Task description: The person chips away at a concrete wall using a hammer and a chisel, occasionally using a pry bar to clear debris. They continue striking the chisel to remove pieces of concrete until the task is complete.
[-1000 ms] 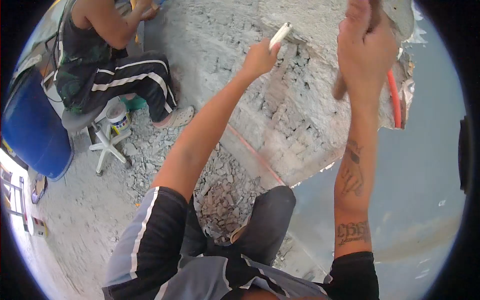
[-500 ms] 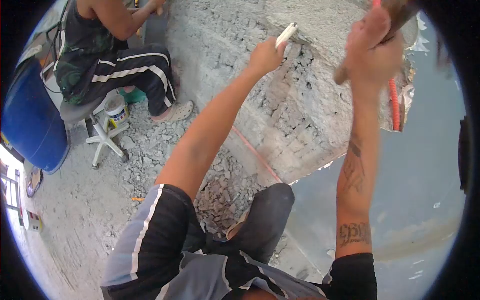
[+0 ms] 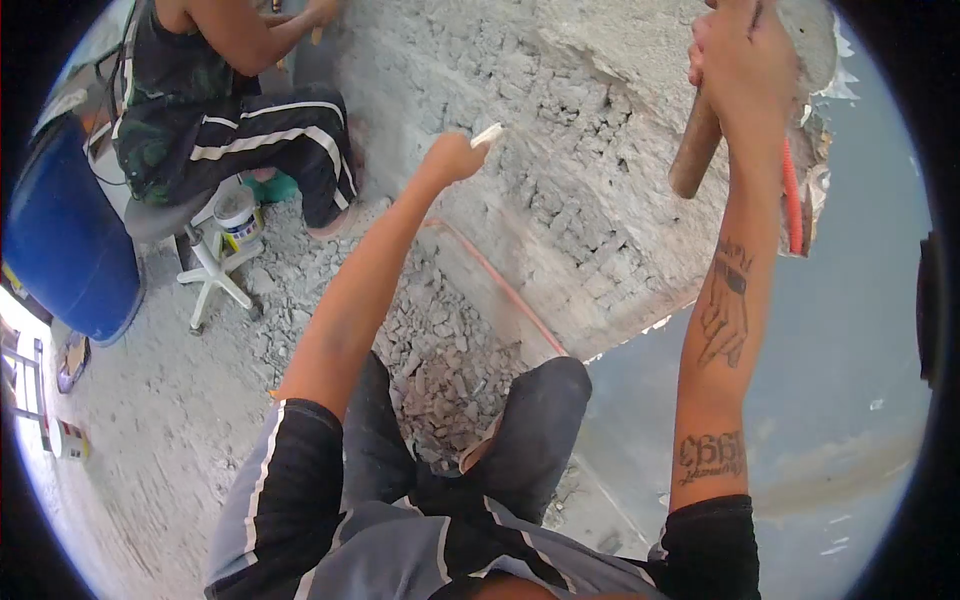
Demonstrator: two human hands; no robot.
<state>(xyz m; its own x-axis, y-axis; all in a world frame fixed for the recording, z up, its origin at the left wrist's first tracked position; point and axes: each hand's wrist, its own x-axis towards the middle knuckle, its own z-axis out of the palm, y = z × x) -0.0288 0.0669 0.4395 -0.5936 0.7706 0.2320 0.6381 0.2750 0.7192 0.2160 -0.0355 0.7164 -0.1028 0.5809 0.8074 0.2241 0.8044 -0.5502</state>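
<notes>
My left hand (image 3: 458, 158) is closed around a pale, chisel-like tool (image 3: 488, 135), whose far end points at the chipped grey wall (image 3: 590, 190). Higher up on the right, my right hand (image 3: 748, 65) grips a wooden handle (image 3: 697, 150). The handle's lower end sticks out below the fist, and its upper part is out of frame at the top. Rough broken patches with pits mark the wall between my two hands.
Another person (image 3: 240, 130) sits on a stool (image 3: 215, 270) at upper left, beside a blue barrel (image 3: 70, 235) and a white bucket (image 3: 237, 215). Rubble (image 3: 440, 370) lies at the wall's foot. An orange corrugated tube (image 3: 792, 205) and a reddish tube (image 3: 500, 285) run nearby.
My left hand has moved down and left along the wall with the pale tool. My right hand has risen slightly, and more of the wooden handle shows below it.
</notes>
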